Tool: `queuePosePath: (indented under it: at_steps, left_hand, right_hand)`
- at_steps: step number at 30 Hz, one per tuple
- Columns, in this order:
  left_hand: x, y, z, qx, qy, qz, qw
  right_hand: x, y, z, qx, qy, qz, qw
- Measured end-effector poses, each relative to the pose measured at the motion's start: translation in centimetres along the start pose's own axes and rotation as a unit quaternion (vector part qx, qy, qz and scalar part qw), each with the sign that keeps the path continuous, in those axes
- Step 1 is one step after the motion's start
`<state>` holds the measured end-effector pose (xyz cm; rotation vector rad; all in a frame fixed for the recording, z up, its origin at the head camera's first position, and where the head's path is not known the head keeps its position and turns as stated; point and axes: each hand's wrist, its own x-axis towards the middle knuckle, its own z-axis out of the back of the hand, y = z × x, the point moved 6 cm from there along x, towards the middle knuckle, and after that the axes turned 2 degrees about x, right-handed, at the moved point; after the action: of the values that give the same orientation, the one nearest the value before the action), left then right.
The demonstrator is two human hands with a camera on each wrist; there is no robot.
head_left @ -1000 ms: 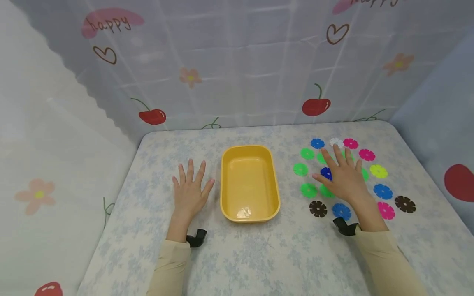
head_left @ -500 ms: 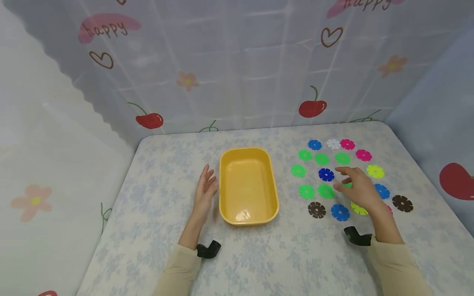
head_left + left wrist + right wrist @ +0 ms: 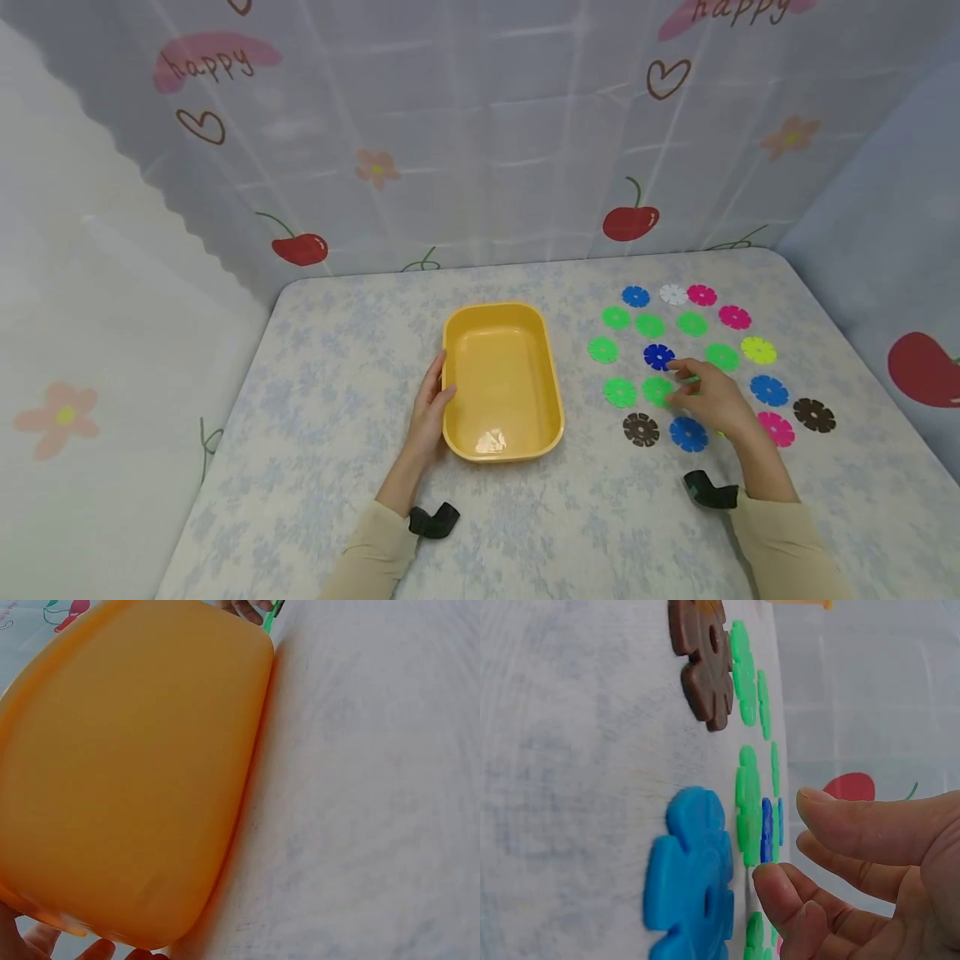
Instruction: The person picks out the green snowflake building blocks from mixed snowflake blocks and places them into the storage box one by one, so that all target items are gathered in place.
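The right hand (image 3: 711, 402) mostly hid a yellow disc (image 3: 722, 433). The right wrist view cropped a blue disc (image 3: 688, 874).

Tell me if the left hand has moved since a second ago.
Yes, rightward. In the head view, judged against the table, the left hand has shifted away from the table's left edge and now grips the yellow tray.

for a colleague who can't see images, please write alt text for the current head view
A person's left hand grips the left side of a yellow tray, while their right hand is poised over flower-shaped discs on a pale patterned table. The discs are green, blue, pink, brown, yellow and white; behind is a cherry-printed backdrop.
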<state>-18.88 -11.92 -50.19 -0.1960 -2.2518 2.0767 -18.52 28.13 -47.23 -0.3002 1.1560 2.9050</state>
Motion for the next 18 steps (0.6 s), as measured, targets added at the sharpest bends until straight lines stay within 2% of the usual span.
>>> queuePosePath:
  at_steps: [7, 15, 18]
  left_hand:
    - [-0.16, 0.26, 0.05, 0.008, -0.007, 0.006, 0.9999]
    - [-0.25, 0.36, -0.09, 0.018, 0.001, -0.004, 0.9998]
    - [-0.22, 0.31, -0.03, 0.020, -0.001, -0.008, 0.9998]
  right_hand:
    - [0.28, -0.74, -0.45, -0.009, -0.002, -0.008, 0.9999]
    - [0.45, -0.50, -0.83, -0.050, -0.030, 0.014, 0.9982]
    - [0.63, -0.43, -0.90, -0.054, -0.028, 0.020, 0.9979]
